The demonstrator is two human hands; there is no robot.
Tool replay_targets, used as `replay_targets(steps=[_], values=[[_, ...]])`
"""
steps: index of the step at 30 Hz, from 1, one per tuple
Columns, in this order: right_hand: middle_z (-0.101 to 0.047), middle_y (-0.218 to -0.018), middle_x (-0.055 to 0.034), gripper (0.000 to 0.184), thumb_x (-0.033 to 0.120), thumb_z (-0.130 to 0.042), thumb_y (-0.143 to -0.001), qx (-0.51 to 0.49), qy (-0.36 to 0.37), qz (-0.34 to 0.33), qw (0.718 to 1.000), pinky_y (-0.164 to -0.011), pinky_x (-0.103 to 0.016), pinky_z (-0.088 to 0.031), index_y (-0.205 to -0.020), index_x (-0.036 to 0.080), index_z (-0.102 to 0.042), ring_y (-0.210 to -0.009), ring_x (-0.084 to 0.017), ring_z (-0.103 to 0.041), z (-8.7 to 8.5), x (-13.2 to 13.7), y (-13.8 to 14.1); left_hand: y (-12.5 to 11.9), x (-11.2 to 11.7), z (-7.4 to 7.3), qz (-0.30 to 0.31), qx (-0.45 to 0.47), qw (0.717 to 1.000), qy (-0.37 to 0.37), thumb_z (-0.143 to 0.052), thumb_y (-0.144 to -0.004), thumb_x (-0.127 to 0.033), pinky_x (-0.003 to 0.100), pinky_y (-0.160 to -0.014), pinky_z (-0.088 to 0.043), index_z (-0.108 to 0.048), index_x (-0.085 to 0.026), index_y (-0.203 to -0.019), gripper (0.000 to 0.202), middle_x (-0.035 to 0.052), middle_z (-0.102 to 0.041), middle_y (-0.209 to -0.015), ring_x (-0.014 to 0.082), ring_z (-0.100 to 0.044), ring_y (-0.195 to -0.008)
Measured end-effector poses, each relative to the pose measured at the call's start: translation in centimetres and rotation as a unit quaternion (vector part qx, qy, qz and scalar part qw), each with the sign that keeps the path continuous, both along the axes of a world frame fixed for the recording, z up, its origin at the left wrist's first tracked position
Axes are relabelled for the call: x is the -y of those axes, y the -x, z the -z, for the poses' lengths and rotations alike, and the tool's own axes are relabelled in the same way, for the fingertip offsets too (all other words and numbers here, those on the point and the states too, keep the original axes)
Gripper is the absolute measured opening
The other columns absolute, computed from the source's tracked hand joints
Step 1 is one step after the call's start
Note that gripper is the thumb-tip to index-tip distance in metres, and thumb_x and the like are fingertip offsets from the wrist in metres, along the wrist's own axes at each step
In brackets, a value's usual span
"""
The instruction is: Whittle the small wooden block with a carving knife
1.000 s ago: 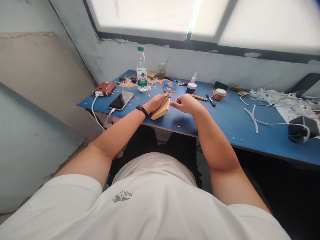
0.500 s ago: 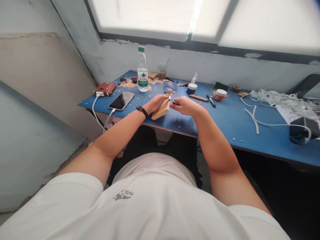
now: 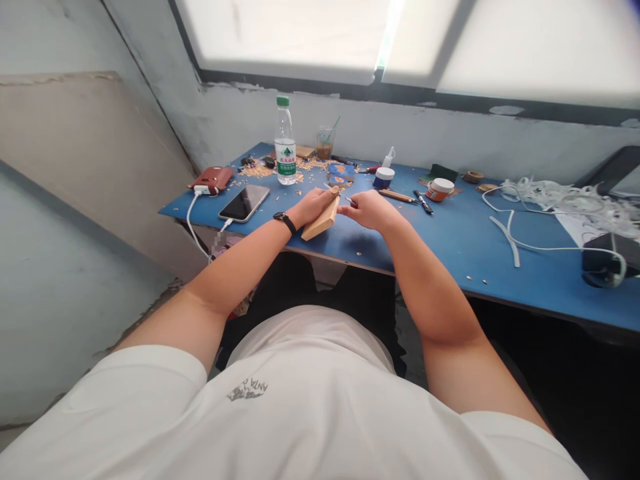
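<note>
My left hand, with a black watch on its wrist, is closed around a pale wooden block held tilted over the near part of the blue table. My right hand is closed on a small carving tool, whose tip meets the top end of the block. Wood shavings lie scattered behind my hands.
A phone on a white cable, a brown pouch, a water bottle and a cup are at the left and back. Small jars, pens, white tubing and a black device lie to the right.
My right hand shifted slightly back and forth at the top of the block, working the tool there. My left hand kept hold of the block. The view drifted a little.
</note>
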State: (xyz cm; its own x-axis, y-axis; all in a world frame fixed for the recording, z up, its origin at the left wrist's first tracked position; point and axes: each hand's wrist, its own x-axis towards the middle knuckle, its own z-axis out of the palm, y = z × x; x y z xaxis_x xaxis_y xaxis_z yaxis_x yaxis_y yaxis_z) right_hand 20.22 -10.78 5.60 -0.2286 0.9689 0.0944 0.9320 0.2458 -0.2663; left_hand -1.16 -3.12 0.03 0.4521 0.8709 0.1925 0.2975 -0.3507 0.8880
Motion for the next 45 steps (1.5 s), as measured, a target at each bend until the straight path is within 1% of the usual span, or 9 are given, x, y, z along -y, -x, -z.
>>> replay_targets(steps=[4,10,16,21,24,31,37,41,45], values=[[-0.066,-0.083,-0.0039,0.055,0.062,-0.086,-0.119,-0.025,-0.018,-0.002,1.000,-0.076,-0.038,-0.035,-0.087,0.028,-0.056,-0.083,-0.023,-0.056,-0.1,0.1,-0.2,-0.2,-0.5,0.1,-0.017,0.024,0.999,0.021,-0.053,-0.123,-0.043,0.038,-0.074,-0.048,-0.057,-0.024,-0.072,0.054,0.0047,-0.059,-0.069,0.0190,-0.058,-0.071],[-0.059,-0.077,0.0007,0.057,0.061,-0.076,-0.123,-0.059,-0.013,-0.082,0.995,-0.078,-0.038,-0.035,-0.083,0.027,-0.052,-0.080,-0.019,-0.049,0.0,0.3,-0.8,-0.8,-0.2,0.3,0.015,0.090,0.984,0.154,-0.064,-0.124,-0.063,0.035,-0.070,-0.052,-0.062,-0.024,-0.081,0.058,0.0007,-0.057,-0.067,0.0168,-0.058,-0.063],[-0.058,-0.081,0.0008,0.047,0.052,-0.069,-0.123,-0.078,0.027,-0.125,0.989,-0.080,-0.040,-0.038,-0.086,0.028,-0.055,-0.083,-0.020,-0.048,0.3,0.2,-1.0,-0.8,1.3,-0.3,0.005,0.113,0.984,0.136,-0.069,-0.123,-0.045,0.028,-0.069,-0.054,-0.062,-0.022,-0.080,0.050,-0.0011,-0.062,-0.069,0.0133,-0.060,-0.064],[-0.052,-0.082,0.0019,0.054,0.071,-0.065,-0.121,-0.117,0.033,-0.185,0.975,-0.082,-0.039,-0.040,-0.089,0.028,-0.055,-0.086,-0.021,-0.047,0.6,0.0,-1.5,-0.8,1.2,0.0,0.022,0.129,0.985,0.112,-0.074,-0.120,-0.062,0.030,-0.070,-0.058,-0.066,-0.022,-0.082,0.056,0.0005,-0.067,-0.070,0.0161,-0.065,-0.067],[-0.049,-0.081,0.0024,0.060,0.080,-0.064,-0.118,-0.128,0.029,-0.199,0.971,-0.080,-0.039,-0.039,-0.089,0.028,-0.055,-0.086,-0.020,-0.047,0.9,-0.1,-1.7,-0.7,0.8,0.3,0.022,0.125,0.988,0.088,-0.073,-0.119,-0.057,0.030,-0.070,-0.055,-0.066,-0.022,-0.081,0.053,0.0003,-0.067,-0.070,0.0158,-0.062,-0.066],[-0.049,-0.074,0.0030,0.052,0.059,-0.066,-0.123,-0.075,0.012,-0.136,0.988,-0.079,-0.039,-0.035,-0.084,0.027,-0.053,-0.081,-0.019,-0.045,0.9,-0.3,-1.1,-0.2,0.4,-0.2,0.035,0.046,0.998,0.005,-0.056,-0.111,-0.026,0.036,-0.071,-0.043,-0.062,-0.023,-0.075,0.037,0.0016,-0.059,-0.074,0.0178,-0.050,-0.071],[-0.058,-0.077,-0.0017,0.055,0.055,-0.066,-0.127,-0.025,-0.008,-0.080,0.996,-0.079,-0.039,-0.037,-0.081,0.027,-0.054,-0.079,-0.021,-0.049,0.7,-0.1,-0.2,0.3,0.2,-0.4,0.037,0.031,0.998,-0.035,-0.054,-0.111,-0.030,0.037,-0.072,-0.042,-0.065,-0.022,-0.072,0.041,0.0039,-0.060,-0.071,0.0190,-0.051,-0.070],[-0.072,-0.085,-0.0085,0.051,0.057,-0.067,-0.128,0.020,-0.023,-0.041,0.999,-0.079,-0.039,-0.038,-0.089,0.023,-0.074,-0.083,-0.025,-0.059,0.7,-0.1,0.1,0.4,0.3,-0.1,0.046,0.059,0.997,-0.013,-0.057,-0.112,-0.035,0.033,-0.067,-0.046,-0.070,-0.020,-0.076,0.042,0.0038,-0.064,-0.066,0.0168,-0.052,-0.065],[-0.084,-0.095,-0.0162,0.063,0.073,-0.067,-0.127,0.041,-0.032,-0.021,0.998,-0.078,-0.040,-0.041,-0.105,0.019,-0.089,-0.092,-0.031,-0.072,0.9,-0.2,0.3,0.2,0.2,0.2,0.044,0.081,0.996,0.012,-0.065,-0.116,-0.046,0.031,-0.064,-0.046,-0.075,-0.019,-0.079,0.047,0.0025,-0.065,-0.064,0.0148,-0.052,-0.060]])
